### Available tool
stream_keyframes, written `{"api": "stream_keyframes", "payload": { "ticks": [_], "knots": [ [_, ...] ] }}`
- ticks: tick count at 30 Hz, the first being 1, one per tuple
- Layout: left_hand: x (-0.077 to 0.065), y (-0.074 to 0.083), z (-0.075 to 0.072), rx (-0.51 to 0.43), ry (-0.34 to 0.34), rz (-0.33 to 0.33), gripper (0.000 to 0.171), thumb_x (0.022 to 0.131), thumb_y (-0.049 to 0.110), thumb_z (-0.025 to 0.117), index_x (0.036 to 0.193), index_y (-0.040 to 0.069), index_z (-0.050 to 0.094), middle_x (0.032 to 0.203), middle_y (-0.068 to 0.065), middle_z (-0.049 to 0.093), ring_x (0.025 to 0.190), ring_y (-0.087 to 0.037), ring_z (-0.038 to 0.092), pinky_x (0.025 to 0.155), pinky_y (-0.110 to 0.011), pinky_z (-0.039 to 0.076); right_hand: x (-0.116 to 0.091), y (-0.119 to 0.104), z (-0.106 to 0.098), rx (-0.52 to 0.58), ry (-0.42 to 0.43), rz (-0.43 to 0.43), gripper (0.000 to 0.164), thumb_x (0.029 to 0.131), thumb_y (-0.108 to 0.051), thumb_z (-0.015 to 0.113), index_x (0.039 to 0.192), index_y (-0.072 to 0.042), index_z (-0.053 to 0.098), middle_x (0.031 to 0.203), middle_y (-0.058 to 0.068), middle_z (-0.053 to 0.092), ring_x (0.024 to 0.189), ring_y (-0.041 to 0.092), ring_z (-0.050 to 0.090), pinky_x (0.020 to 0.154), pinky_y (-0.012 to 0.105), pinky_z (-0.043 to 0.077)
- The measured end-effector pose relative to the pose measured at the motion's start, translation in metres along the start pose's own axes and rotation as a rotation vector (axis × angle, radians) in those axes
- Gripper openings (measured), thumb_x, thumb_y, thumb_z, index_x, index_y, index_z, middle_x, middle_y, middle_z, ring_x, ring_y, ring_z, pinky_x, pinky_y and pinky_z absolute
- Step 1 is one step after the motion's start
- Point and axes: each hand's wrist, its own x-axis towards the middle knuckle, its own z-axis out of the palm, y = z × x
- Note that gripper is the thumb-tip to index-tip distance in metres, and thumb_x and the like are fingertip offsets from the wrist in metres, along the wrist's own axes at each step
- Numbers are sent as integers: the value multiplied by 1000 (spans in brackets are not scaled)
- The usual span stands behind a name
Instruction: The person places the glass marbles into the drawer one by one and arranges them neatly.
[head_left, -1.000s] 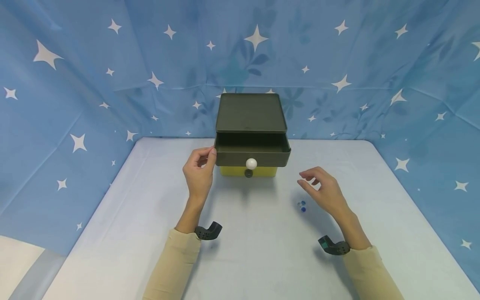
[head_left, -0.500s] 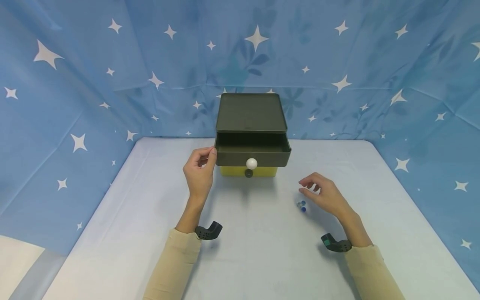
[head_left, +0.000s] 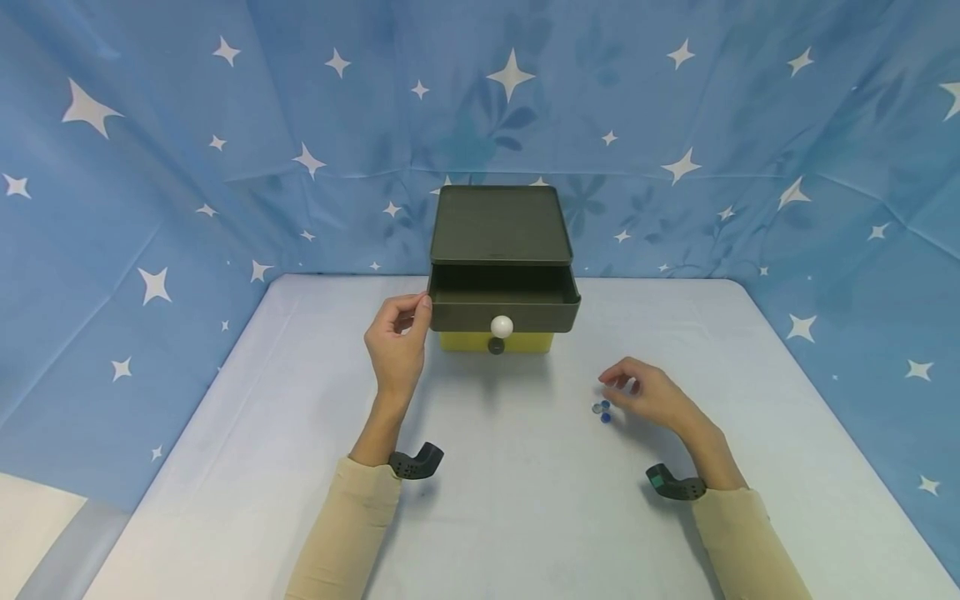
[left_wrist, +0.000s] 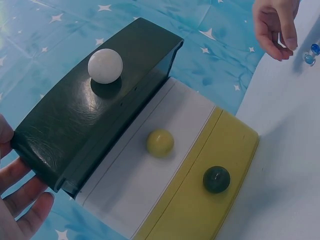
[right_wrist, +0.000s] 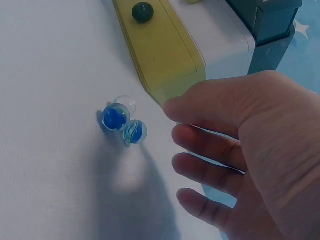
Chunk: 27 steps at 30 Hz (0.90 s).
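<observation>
A small chest has its dark green top drawer pulled out, with a white knob on the front. My left hand holds that drawer's left front corner, thumb on the front face and fingers at its side. Three glass marbles lie together on the white table, right of the chest: two with blue swirls, such as the blue marble, and a clear marble. Over and just right of them hovers my right hand, its fingers loosely bent and holding nothing.
Below the green drawer are a white drawer with a yellow knob and a yellow drawer with a dark knob, both pushed in. A blue curtain with white stars hangs behind the table.
My right hand has come down and nearer to the marbles. The left hand and the pulled-out drawer have stayed where they were.
</observation>
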Motion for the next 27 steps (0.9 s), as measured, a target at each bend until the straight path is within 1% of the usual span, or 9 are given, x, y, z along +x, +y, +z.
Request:
{"api": "stream_keyframes", "payload": {
  "ticks": [6, 13, 19, 27],
  "knots": [
    [0, 0, 0, 5, 2, 1, 13, 92, -1, 67, 98, -12, 71, 96, -28, 71, 78, 5, 61, 74, -16, 51, -2, 4, 0, 26, -55, 10, 21, 86, -5, 73, 106, -7, 69, 103, 5, 69, 96, 22, 58, 85, 41, 51],
    [0, -1, 1, 8, 1, -3, 13, 92, -1, 66, 98, -12, 71, 96, -28, 71, 78, 6, 60, 74, -16, 51, -2, 9, 2, 19, -89, 23, 24, 82, -6, 74, 106, -10, 69, 106, 4, 68, 99, 21, 58, 85, 37, 51],
    [0, -1, 0, 8, 2, 0, 13, 92, -1, 66, 97, -12, 71, 96, -28, 71, 78, 5, 60, 74, -15, 51, -1, 12, 4, 2, -92, 10, 23, 82, -4, 74, 104, -11, 71, 103, 3, 67, 97, 20, 58, 84, 34, 50],
    [0, -1, 0, 6, 3, 9, 13, 92, -1, 67, 97, -12, 71, 96, -28, 71, 78, 5, 61, 74, -15, 51, 1, 12, 4, -21, -82, -4, 19, 84, -3, 74, 101, -11, 73, 102, 3, 68, 95, 19, 59, 82, 35, 52]
  ]
}}
